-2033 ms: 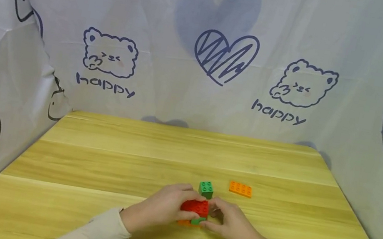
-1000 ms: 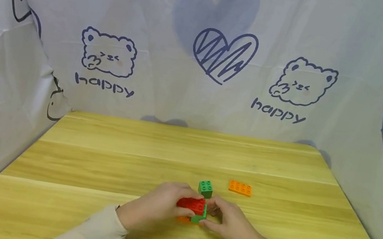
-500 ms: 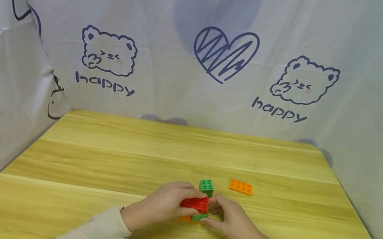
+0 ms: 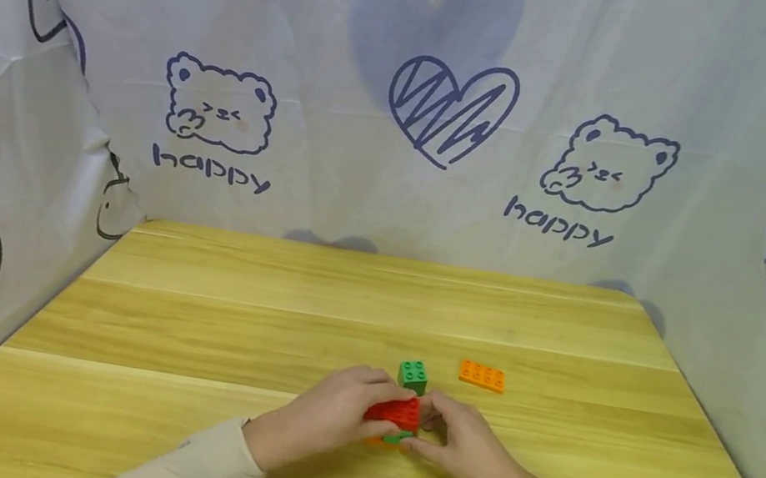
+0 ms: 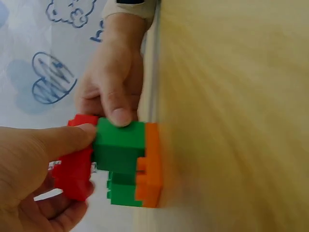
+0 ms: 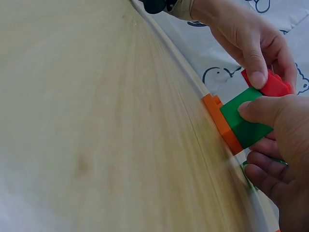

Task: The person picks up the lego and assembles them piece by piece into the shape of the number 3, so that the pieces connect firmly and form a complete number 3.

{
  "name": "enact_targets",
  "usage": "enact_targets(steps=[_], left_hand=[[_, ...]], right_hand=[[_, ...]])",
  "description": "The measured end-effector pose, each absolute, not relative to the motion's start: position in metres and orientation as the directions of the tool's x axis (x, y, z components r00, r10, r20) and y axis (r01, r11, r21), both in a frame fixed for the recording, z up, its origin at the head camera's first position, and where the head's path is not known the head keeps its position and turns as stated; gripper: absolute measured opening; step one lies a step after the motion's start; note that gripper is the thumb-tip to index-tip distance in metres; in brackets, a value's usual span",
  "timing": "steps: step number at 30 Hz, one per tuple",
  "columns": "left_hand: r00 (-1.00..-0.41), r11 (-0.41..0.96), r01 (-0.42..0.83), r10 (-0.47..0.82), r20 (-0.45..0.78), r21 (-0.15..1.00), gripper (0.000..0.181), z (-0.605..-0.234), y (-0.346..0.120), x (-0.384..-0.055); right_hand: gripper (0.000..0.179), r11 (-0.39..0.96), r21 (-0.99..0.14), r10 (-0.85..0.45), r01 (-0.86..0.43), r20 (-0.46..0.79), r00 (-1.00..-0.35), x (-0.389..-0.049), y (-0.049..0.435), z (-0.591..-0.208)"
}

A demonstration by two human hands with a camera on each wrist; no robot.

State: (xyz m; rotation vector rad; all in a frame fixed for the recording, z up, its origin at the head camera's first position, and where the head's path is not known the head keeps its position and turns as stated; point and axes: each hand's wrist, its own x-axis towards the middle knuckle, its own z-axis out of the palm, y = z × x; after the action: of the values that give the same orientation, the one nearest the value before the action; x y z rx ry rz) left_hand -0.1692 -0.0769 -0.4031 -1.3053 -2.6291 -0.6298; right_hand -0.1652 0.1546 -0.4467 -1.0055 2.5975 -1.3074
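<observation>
My left hand (image 4: pixel 335 407) grips a red toy building brick (image 4: pixel 403 413) between thumb and fingers. The red brick lies over a green brick (image 5: pixel 120 142) that stands on an orange plate brick (image 5: pixel 153 166); whether the two are locked together, I cannot tell. Part of the green brick's studs shows beside the red one in the left wrist view. My right hand (image 4: pixel 470 448) pinches the green brick, its thumb on the near face in the right wrist view and its fingers mostly hidden behind. The orange plate rests on the table, largely covered by the left hand in the head view.
Just behind the hands stands another green brick (image 4: pixel 413 374) with its studs up. An orange plate brick (image 4: pixel 482 376) lies flat further right. The wooden table (image 4: pixel 185 333) is bordered by printed white cloth (image 4: pixel 342 29) at the back and sides.
A second ago the red brick sat further left, baring the green brick's right edge. It has since shifted right over the green brick and, in the last half second, slightly nearer. The right hand stays put.
</observation>
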Motion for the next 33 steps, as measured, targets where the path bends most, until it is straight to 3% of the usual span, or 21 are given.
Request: enact_targets(steps=[14,26,33], left_hand=[[-0.621,0.547,0.782,0.717,0.315,0.297,0.038,-0.405,-0.078,-0.169],[-0.559,0.515,0.829,0.751,0.351,0.217,0.04,-0.406,-0.0782,-0.1703],[-0.567,0.507,0.823,0.754,0.332,0.256,0.04,-0.4039,-0.0779,-0.1722]], right_hand=[[0.034,0.46,-0.724,-0.572,-0.514,0.202,-0.795,-0.1653,0.1554,-0.4485],[0.032,0.456,-0.722,-0.567,-0.52,0.214,-0.795,-0.1646,0.1556,-0.4467],[0.032,0.434,-0.734,-0.575,-0.522,0.221,-0.788,-0.1652,0.1552,-0.4458]])
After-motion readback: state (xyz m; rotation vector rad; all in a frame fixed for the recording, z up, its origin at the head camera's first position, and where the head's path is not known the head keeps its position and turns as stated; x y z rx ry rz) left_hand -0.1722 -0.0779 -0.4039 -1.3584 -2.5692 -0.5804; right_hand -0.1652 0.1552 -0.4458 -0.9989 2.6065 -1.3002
